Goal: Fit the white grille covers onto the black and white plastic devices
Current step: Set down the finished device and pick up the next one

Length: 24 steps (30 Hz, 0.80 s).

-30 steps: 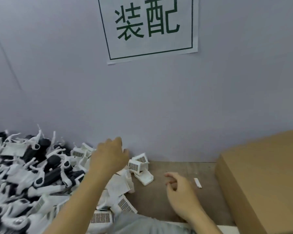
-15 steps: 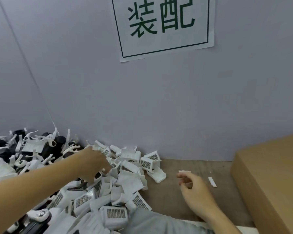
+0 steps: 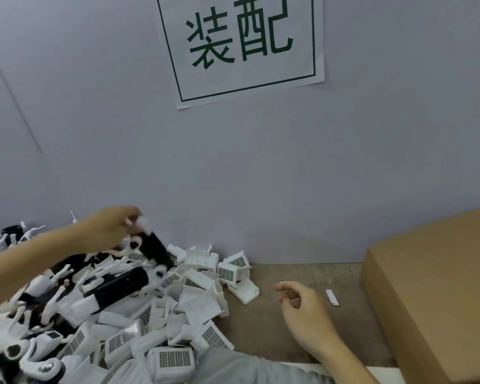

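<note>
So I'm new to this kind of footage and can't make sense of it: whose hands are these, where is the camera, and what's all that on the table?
There is no machine here. A person wears a camera on the head, looking forward and down at their own two hands; it is the only view.

The left hand holds up a black and white device by one end, above a heap of similar devices. Beside that heap lies a pile of white grille covers, small shells with mesh panels. The right hand hovers over the brown table, fingers loosely curled, holding nothing.

To the right sits a cardboard box, with a small white strip near it. A paper sign hangs on the grey wall.
</note>
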Tool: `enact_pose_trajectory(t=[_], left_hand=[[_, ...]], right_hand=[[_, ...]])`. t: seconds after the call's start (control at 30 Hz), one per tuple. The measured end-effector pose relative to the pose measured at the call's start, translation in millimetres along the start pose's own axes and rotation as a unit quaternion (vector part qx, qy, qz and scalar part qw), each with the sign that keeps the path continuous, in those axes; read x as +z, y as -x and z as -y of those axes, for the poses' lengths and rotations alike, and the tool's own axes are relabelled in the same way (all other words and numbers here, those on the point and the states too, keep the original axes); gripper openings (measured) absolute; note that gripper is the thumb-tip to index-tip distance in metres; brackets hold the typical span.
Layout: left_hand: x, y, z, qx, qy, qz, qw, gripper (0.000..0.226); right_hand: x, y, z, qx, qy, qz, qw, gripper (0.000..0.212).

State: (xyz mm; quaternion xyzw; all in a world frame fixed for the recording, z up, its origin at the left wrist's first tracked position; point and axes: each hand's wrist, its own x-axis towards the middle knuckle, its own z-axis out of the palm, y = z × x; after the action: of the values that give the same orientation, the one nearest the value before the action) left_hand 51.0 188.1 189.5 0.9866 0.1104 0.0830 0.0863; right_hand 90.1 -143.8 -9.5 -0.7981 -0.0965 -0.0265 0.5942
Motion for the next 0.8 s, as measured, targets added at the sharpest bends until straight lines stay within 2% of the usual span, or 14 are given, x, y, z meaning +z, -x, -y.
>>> enact_pose_trajectory(t=[0.07, 0.1, 0.2, 0.27, 0.3, 0.4, 0.47, 0.57, 0.6, 0.67, 0.7, 0.8], left_hand=[[-11.2, 1.7, -10.3, -0.011, 0.158, -0.079, 0.984, 0.014], [-14.6, 4.5, -20.0, -0.008, 0.252, -0.087, 0.964, 0.012], [-0.2, 20.7, -66.9, -0.028, 0.491, -0.079, 0.867, 0.012], [28.7, 28.7, -93.8, -0.078, 0.596, -0.028, 0.799, 0.019], [46.6, 33.9, -109.1, -0.095, 0.627, 0.011, 0.773, 0.023], [109.6, 48.5, -148.6, -0.174, 0.664, 0.096, 0.721, 0.019], [148.0, 55.5, -163.3, -0.225, 0.670, 0.099, 0.700, 0.020], [184.4, 57.5, -166.8, -0.261, 0.677, 0.057, 0.686, 0.017], [189.4, 56.9, -166.6, -0.267, 0.684, 0.039, 0.678, 0.017], [192.3, 55.1, -167.9, -0.263, 0.708, -0.020, 0.655, 0.019], [191.3, 54.3, -169.9, -0.249, 0.705, -0.059, 0.661, 0.017], [186.8, 57.0, -176.4, -0.200, 0.632, -0.128, 0.737, 0.014]], right_hand=[[-0.7, 0.6, 2.5, 0.001, -0.024, 0.000, 1.000, 0.024], [-1.5, 0.6, 4.9, 0.003, -0.045, -0.001, 0.999, 0.023], [-5.7, 3.0, 18.2, 0.024, -0.164, 0.002, 0.986, 0.020], [-11.7, 4.6, 27.0, 0.062, -0.293, 0.022, 0.954, 0.026], [-16.6, 5.0, 29.8, 0.084, -0.340, 0.039, 0.936, 0.036], [-35.1, 4.4, 31.5, 0.142, -0.374, 0.125, 0.908, 0.066], [-44.2, 3.7, 29.8, 0.167, -0.368, 0.164, 0.900, 0.070], [-48.0, 6.6, 30.3, 0.176, -0.298, 0.256, 0.903, 0.041], [-46.2, 6.4, 29.0, 0.161, -0.269, 0.262, 0.913, 0.032], [-39.1, 1.9, 25.3, 0.122, -0.237, 0.180, 0.947, 0.020], [-36.4, -1.6, 23.1, 0.103, -0.240, 0.110, 0.959, 0.016], [-35.2, -7.6, 20.0, 0.037, -0.242, -0.073, 0.967, 0.006]])
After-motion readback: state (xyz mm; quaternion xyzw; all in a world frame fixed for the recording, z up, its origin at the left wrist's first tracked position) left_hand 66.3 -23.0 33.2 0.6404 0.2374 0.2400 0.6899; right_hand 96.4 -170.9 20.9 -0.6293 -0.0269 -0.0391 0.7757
